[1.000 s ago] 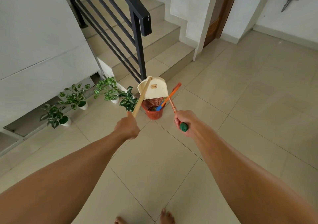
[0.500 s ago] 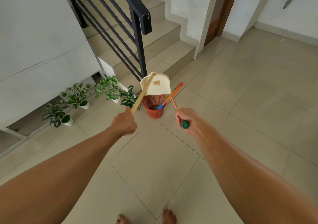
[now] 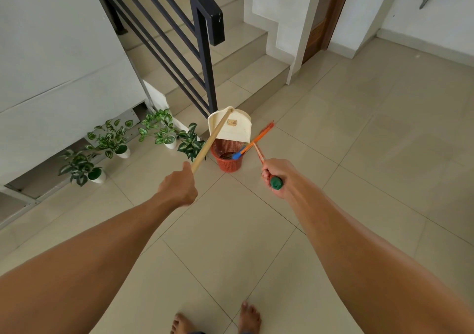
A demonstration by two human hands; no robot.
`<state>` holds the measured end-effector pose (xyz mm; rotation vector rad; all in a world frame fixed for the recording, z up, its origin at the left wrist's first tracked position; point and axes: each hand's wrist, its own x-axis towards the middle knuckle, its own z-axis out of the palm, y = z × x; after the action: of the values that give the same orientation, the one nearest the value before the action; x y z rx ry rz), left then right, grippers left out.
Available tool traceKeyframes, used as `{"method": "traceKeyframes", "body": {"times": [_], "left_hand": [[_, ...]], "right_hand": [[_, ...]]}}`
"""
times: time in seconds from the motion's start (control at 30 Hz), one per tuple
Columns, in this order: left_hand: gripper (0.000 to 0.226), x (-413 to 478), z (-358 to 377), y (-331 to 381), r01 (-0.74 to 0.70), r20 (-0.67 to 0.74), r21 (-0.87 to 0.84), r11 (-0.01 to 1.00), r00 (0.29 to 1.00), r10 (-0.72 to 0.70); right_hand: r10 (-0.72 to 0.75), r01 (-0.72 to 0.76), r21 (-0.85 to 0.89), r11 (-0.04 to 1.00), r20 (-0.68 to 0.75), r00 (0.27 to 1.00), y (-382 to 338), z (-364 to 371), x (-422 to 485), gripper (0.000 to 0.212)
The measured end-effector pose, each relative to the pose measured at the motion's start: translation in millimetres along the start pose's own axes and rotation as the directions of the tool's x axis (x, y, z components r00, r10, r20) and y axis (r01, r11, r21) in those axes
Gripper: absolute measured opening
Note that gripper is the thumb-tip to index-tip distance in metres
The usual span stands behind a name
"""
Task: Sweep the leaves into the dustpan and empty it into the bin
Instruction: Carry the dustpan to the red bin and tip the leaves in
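Note:
My left hand (image 3: 178, 187) grips the wooden handle (image 3: 210, 142) of a cream dustpan (image 3: 232, 127), which hangs tipped over a small orange mesh bin (image 3: 227, 163) at the foot of the stairs. Dark debris lies inside the bin. My right hand (image 3: 275, 177) is shut on a thin orange broom stick (image 3: 258, 154) with a green end cap. An orange stick with a blue end (image 3: 252, 142) crosses it and dips into the bin's mouth. No loose leaves show on the floor tiles.
Several potted plants in white pots (image 3: 120, 141) line the wall left of the bin. A black stair railing (image 3: 202, 51) and beige steps (image 3: 246, 59) rise behind it. A wooden door (image 3: 323, 25) stands at the back. My bare feet (image 3: 218, 319) are on the tiles.
The dustpan has shifted slightly right and closer over the bin. Both hands hold their grips, and my feet have come further into view.

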<state>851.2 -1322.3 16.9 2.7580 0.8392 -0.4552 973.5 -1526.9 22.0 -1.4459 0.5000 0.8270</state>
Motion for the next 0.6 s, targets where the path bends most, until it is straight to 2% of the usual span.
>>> {"method": "traceKeyframes", "body": {"times": [0.33, 0.43, 0.6], "left_hand": [[0.036, -0.5, -25.0, -7.4, 0.047, 0.036, -0.125, 0.991, 0.998, -0.043], [0.036, -3.7, -35.3, -13.4, 0.084, 0.077, -0.250, 0.965, 0.995, -0.066], [0.032, -13.5, -59.0, -32.3, 0.135, 0.167, -0.499, 0.856, 0.984, -0.058]], "right_hand": [[-0.020, 0.020, -0.025, 0.999, -0.010, 1.000, 1.4, 1.1, -13.9, 0.038], [-0.034, 0.034, -0.042, 0.999, -0.008, 0.999, 4.4, 2.2, -23.3, 0.037], [-0.063, 0.061, -0.079, 0.995, -0.016, 0.998, 16.3, 8.8, -45.9, 0.037]]}}
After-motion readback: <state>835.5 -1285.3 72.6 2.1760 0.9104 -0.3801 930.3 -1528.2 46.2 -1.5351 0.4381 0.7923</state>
